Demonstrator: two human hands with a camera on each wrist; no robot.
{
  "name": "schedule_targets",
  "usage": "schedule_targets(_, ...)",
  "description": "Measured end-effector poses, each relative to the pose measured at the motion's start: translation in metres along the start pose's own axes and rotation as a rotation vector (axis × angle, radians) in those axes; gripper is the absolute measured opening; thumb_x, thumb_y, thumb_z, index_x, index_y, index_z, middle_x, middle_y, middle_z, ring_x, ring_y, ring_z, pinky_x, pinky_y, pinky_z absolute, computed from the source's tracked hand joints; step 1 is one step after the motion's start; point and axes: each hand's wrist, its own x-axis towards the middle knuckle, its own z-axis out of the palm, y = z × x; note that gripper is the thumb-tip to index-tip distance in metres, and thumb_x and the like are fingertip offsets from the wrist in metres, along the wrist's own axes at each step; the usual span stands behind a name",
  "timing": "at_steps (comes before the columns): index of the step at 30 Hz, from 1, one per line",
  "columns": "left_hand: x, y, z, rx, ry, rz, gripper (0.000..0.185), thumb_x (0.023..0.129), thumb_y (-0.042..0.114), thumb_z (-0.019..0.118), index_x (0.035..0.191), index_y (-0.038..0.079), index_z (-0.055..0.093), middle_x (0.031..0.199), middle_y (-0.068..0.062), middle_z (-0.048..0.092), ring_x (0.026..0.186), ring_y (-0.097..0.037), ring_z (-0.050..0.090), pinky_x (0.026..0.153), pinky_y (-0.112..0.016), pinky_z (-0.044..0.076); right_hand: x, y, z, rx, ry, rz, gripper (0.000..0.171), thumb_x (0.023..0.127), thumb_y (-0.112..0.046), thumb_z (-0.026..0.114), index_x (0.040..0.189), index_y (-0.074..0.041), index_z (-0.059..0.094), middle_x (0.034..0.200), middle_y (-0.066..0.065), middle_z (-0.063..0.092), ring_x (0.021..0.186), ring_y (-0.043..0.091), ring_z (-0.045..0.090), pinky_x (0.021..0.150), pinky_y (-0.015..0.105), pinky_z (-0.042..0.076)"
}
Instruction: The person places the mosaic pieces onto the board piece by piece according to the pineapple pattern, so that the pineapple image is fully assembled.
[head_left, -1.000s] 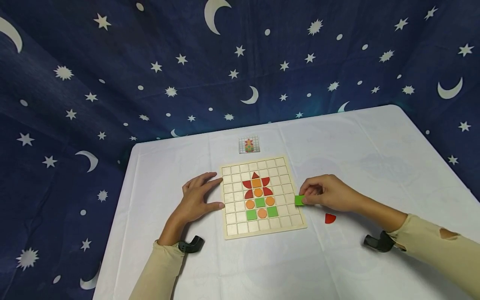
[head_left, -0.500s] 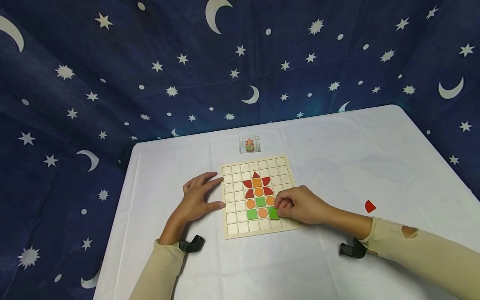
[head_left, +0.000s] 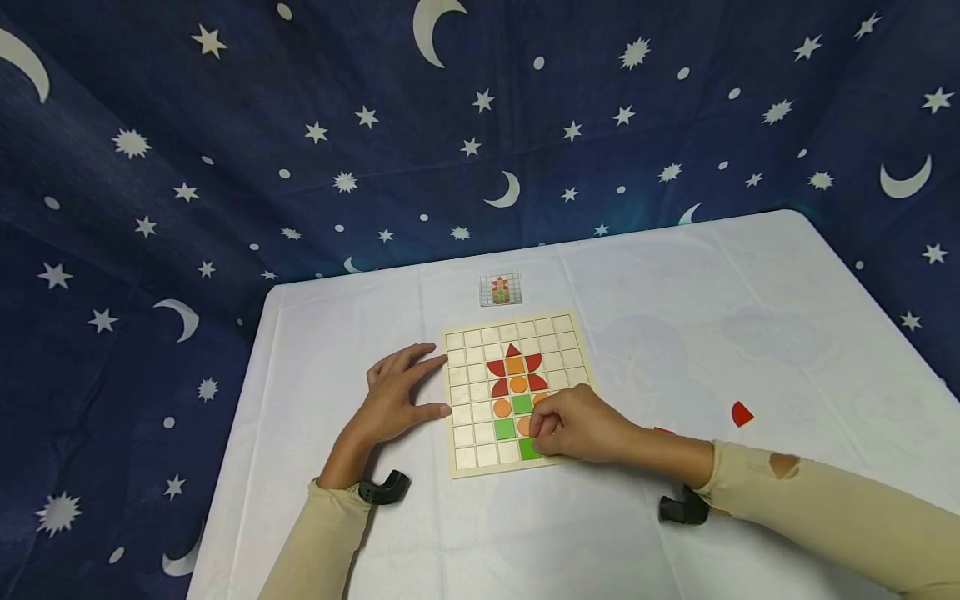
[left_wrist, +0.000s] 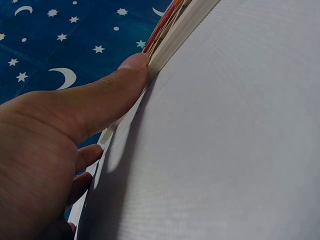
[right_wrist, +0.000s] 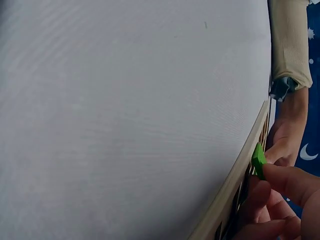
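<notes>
**Setting a green tile into the bottom row**

Pinching a green square tile, the right hand lowers it onto the wooden grid board; the left hand, fingers relaxed, braces its edge. Wrist views: thumb against board, tile tilted.

The small green square tile I pinch in my right hand sits tilted over the wooden grid board's bottom row.

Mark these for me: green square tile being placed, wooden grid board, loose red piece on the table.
green square tile (head_left: 528, 449), head view, visible left part beside the fingers
wooden grid board (head_left: 471, 457), head view, near-left corner cell
loose red piece (head_left: 742, 413), head view, its middle
</notes>
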Motion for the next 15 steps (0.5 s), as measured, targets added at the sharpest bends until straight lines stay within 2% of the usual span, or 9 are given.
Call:
schedule_targets(4, 0.0, 0.0, -0.0001, 0.0, 0.0, -0.001, 0.08, 0.08, 0.048, 0.085, 0.149, 0.022, 0.055, 0.16, -0.008, 0.042, 0.15, -0.032, 0.033, 0.112, -0.062, 0.016, -0.0006, -0.0015, 0.0022, -0.025, 0.016, -0.003, 0.02, 0.076, -0.007, 0.076, 0.07, -0.025, 0.071, 0.062, -0.019, 0.062, 0.062, -0.002, 0.055, 0.059, 0.019, 0.047)
schedule_targets(8, -0.0002, 0.0006, -0.0004, 0.001, 0.001, -0.001, 0.08, 0.08, 0.048, 0.084, 0.149, 0.022, 0.055, 0.16, -0.008, 0.042, 0.15, -0.032, 0.033, 0.112, -0.062, 0.016, -0.0014, -0.0021, 0.003, -0.082, 0.045, -0.022, 0.024, 0.075, -0.006, 0.076, 0.067, -0.027, 0.068, 0.061, -0.02, 0.058, 0.06, -0.003, 0.052, 0.057, 0.018, 0.045)
schedule_targets(12, 0.0002, 0.0001, -0.0002, 0.002, -0.002, -0.005, 0.08, 0.08, 0.049, 0.084, 0.149, 0.022, 0.055, 0.16, -0.007, 0.042, 0.15, -0.032, 0.033, 0.112, -0.062, 0.016, -0.0019, -0.0024, 0.0028, -0.136, 0.059, -0.034, 0.023, 0.075, -0.006, 0.074, 0.066, -0.026, 0.068, 0.061, -0.022, 0.056, 0.06, -0.004, 0.05, 0.056, 0.018, 0.045)
schedule_targets(15, 0.0003, 0.0001, -0.0001, 0.001, -0.004, -0.007, 0.08, 0.08, 0.049, 0.084, 0.149, 0.022, 0.055, 0.16, -0.007, 0.042, 0.15, -0.032, 0.033, 0.112, -0.062, 0.016, -0.0026, -0.0024, 0.002, -0.137, 0.045, -0.024, 0.018, 0.074, -0.009, 0.078, 0.069, -0.025, 0.071, 0.062, -0.022, 0.058, 0.061, -0.005, 0.051, 0.058, 0.018, 0.046)
